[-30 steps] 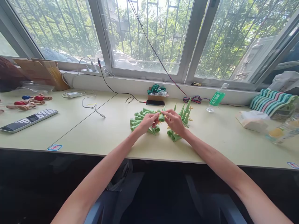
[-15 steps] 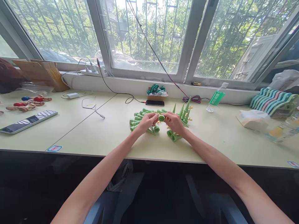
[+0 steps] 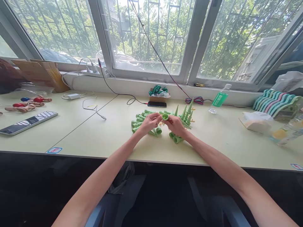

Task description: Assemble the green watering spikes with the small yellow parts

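My left hand [image 3: 149,122] and my right hand [image 3: 175,125] meet over a heap of green plastic cones [image 3: 142,119] on the pale green table [image 3: 94,135]. Between the fingertips of both hands sits one green cone [image 3: 165,117], its round open end turned toward me. The fingers of both hands are pinched on it. More cones lie flat to the left, a few lie below my right hand [image 3: 175,137], and several stand point-up [image 3: 187,113] to the right.
A black phone [image 3: 157,104] and a small box of green ribbon [image 3: 158,91] lie behind the heap. A water bottle [image 3: 219,99], tissues [image 3: 257,121] and stacked hangers [image 3: 274,101] are at the right. A remote [image 3: 28,123], wooden toys [image 3: 28,102] and cables [image 3: 92,105] are at the left.
The cone between my fingers has turned so that its open end faces me and has risen slightly. Both hands have drawn a little closer together.
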A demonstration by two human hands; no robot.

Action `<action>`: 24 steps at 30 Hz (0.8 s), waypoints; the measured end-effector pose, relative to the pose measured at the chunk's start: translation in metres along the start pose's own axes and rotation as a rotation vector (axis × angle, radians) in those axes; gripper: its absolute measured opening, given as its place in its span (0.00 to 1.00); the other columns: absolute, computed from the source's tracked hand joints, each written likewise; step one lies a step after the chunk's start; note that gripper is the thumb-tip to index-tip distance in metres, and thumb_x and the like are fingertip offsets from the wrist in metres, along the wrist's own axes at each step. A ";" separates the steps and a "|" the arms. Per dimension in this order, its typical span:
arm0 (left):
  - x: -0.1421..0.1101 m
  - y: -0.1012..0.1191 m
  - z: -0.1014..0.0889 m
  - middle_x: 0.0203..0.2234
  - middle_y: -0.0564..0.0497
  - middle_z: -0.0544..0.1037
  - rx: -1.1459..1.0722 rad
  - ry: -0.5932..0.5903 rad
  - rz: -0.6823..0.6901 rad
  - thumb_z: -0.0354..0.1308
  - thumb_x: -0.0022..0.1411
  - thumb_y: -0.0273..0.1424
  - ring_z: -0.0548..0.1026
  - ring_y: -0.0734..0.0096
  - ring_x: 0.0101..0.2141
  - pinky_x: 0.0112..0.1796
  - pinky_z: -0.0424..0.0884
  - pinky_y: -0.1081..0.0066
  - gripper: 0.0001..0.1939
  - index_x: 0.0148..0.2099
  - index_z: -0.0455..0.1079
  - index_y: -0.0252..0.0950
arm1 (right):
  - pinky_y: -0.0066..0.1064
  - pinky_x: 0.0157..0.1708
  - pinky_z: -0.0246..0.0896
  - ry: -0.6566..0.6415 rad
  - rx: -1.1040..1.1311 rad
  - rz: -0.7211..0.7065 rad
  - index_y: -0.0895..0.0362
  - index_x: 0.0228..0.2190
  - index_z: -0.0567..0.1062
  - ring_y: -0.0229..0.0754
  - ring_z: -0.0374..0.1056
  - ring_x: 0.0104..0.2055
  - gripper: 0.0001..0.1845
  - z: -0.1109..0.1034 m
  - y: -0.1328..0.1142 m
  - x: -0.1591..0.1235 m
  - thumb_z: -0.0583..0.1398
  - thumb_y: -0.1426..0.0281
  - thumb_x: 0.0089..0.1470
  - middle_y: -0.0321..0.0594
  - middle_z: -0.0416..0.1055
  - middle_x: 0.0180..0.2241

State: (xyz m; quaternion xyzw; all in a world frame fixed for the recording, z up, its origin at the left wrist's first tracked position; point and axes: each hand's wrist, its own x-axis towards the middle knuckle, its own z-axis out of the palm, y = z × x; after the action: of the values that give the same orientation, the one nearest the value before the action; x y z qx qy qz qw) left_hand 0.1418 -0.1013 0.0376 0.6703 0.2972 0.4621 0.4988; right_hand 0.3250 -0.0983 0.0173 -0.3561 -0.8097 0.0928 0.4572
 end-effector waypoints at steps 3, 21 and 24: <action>0.002 -0.003 0.001 0.19 0.57 0.63 -0.026 0.024 -0.004 0.62 0.58 0.50 0.60 0.80 0.18 0.20 0.56 0.76 0.22 0.31 0.66 0.35 | 0.28 0.26 0.57 0.037 -0.001 -0.001 0.56 0.27 0.71 0.36 0.60 0.23 0.22 0.000 -0.001 0.001 0.55 0.52 0.63 0.34 0.65 0.21; 0.004 -0.005 0.001 0.16 0.52 0.65 -0.048 0.007 -0.185 0.56 0.60 0.55 0.60 0.79 0.17 0.18 0.51 0.75 0.30 0.21 0.62 0.34 | 0.28 0.31 0.63 0.120 -0.227 -0.196 0.51 0.51 0.76 0.37 0.66 0.29 0.20 -0.005 0.006 0.001 0.50 0.73 0.65 0.43 0.71 0.36; 0.004 -0.003 0.000 0.16 0.53 0.65 -0.110 -0.014 -0.224 0.60 0.58 0.52 0.59 0.80 0.16 0.17 0.49 0.75 0.27 0.23 0.63 0.33 | 0.27 0.31 0.64 0.122 -0.242 -0.204 0.49 0.53 0.75 0.36 0.66 0.30 0.21 -0.006 0.004 0.000 0.50 0.73 0.65 0.43 0.71 0.38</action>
State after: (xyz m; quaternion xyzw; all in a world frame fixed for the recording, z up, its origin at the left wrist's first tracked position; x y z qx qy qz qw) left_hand 0.1438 -0.0966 0.0357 0.6077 0.3407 0.4144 0.5855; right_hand 0.3316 -0.0963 0.0191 -0.3295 -0.8176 -0.0742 0.4663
